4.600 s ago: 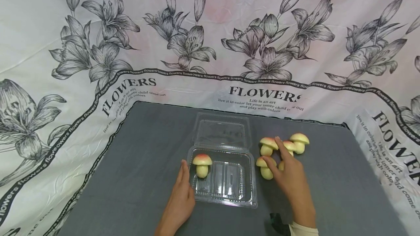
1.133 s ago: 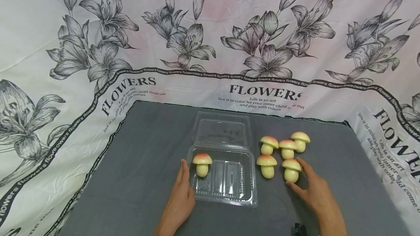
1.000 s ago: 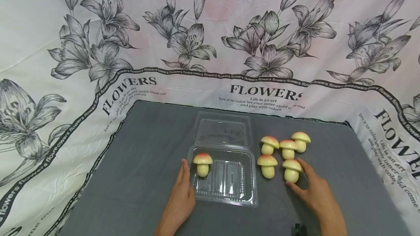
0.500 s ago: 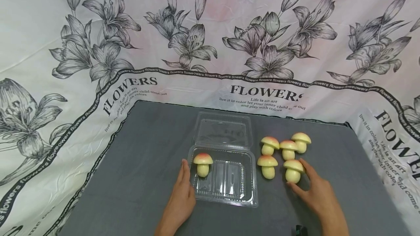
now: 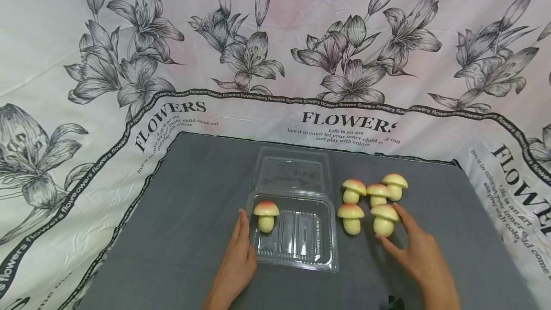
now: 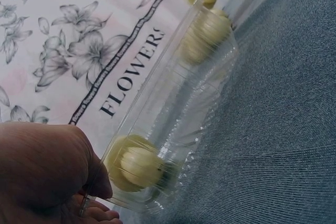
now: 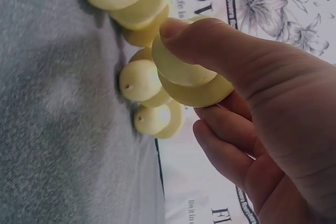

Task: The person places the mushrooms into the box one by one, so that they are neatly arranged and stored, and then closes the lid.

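My right hand (image 5: 419,257) pinches a yellow mushroom-shaped piece (image 5: 384,220) between thumb and fingers. In the right wrist view this mushroom (image 7: 184,72) looks raised off the cloth. A hinged clear plastic container (image 5: 297,264) lies with its lid (image 5: 292,171) folded back. Inside its left part is one mushroom (image 5: 266,216) with a reddish cap top. At the container's left side is my left hand (image 5: 234,267); in the left wrist view its thumb and fingers (image 6: 100,182) grip the rim.
Several more mushrooms stand right of the container: one at front left (image 5: 351,219), one behind it (image 5: 354,191), and two close together, a middle one (image 5: 378,193) and a far one (image 5: 394,185). Grey cloth (image 5: 181,204) covers the table, with a flower-printed curtain (image 5: 241,114) behind.
My right hand has gone from above the group to the front right mushroom and pinches it. In the last half second that mushroom has risen slightly. The left hand has stayed put.
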Tool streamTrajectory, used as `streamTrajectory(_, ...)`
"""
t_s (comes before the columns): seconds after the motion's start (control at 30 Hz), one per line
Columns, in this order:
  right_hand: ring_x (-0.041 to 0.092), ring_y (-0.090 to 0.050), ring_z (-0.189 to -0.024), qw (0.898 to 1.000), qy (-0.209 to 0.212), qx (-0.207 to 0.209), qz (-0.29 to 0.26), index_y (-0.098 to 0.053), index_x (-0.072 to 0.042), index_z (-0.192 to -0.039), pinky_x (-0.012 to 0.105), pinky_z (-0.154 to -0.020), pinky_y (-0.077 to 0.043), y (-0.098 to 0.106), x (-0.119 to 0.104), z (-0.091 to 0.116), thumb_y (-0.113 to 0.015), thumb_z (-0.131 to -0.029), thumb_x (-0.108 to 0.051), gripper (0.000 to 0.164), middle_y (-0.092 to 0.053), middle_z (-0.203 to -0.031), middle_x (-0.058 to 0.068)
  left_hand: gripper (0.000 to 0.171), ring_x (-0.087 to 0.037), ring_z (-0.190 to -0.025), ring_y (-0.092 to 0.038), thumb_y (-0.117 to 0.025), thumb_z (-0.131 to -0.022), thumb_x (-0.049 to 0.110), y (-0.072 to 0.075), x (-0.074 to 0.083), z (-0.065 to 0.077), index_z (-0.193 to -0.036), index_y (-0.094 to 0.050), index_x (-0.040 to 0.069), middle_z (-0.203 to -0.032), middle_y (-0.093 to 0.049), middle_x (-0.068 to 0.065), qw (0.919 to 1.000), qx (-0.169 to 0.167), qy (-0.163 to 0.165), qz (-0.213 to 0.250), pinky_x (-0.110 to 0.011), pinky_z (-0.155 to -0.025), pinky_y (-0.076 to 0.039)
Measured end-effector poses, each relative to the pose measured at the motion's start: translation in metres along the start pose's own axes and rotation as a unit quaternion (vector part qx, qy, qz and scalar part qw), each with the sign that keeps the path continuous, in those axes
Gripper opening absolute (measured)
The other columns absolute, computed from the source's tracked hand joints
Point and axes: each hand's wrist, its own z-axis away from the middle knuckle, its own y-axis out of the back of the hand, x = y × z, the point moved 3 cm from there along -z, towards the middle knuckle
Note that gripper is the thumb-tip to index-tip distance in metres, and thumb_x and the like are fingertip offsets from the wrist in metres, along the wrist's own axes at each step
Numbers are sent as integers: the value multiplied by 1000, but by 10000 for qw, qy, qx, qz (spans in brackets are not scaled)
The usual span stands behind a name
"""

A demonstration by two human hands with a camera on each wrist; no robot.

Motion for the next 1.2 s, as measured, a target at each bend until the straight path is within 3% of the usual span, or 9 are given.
streamTrajectory(0.17, 62, -65, -100, 9991, 250, 325, -82, -42, -15, -162, 72, -78, -50, 2, -7, 0, -91, -85, -31, 93, -63, -134, 36, 73, -32, -156, -26, -41, -101, -9, 0, 0, 0, -166, -8, -6, -175, -7, -24, 10000, 6, 30, 13, -53, -112, -39)
streamTrajectory(0.33, 62, -65, -106, 9988, 322, 333, -172, -41, -16, -163, 72, -80, -50, 3, -16, 0, -91, -85, -29, 93, -64, -135, 33, 74, -30, -155, -27, -41, -101, -8, 0, -1, 0, -167, -8, -5, -176, -6, -22, 10000, -27, 86, 9, -51, -109, -40)
streamTrajectory(0.43, 61, -65, -108, 9981, 410, 375, -246, -43, -15, -161, 72, -81, -50, 2, -20, -2, -91, -84, -27, 92, -66, -134, 32, 74, -32, -157, -23, -42, -102, -8, 1, -1, 0, -167, -7, -4, -176, -6, -22, 9999, -40, 109, 45, -53, -114, -38)
streamTrajectory(0.77, 59, -69, -95, 9930, 904, 651, -405, -48, -15, -158, 70, -75, -52, -1, -37, -6, -93, -79, -17, 91, -69, -125, 34, 74, -32, -156, -26, -43, -102, -9, 1, 1, -1, -166, -8, -7, -175, -6, -23, 10000, -32, 47, 57, -52, -110, -40)
streamTrajectory(1.0, 56, -70, -91, 9918, 1045, 620, -387, -48, -14, -158, 69, -73, -52, -4, -46, -8, -94, -77, -15, 93, -70, -120, 35, 73, -35, -159, -17, -42, -102, -9, 0, 2, 0, -166, -8, -7, -175, -6, -23, 10000, -32, 37, 41, -56, -121, -31)
streamTrajectory(1.2, 51, -71, -81, 9905, 1181, 588, -381, -48, -17, -159, 66, -69, -52, -7, -56, -11, -95, -77, -16, 95, -72, -110, 34, 72, -36, -159, -18, -41, -102, -9, 0, 1, 0, -166, -9, -8, -175, -7, -24, 10000, 3, 16, 90, -56, -120, -32)
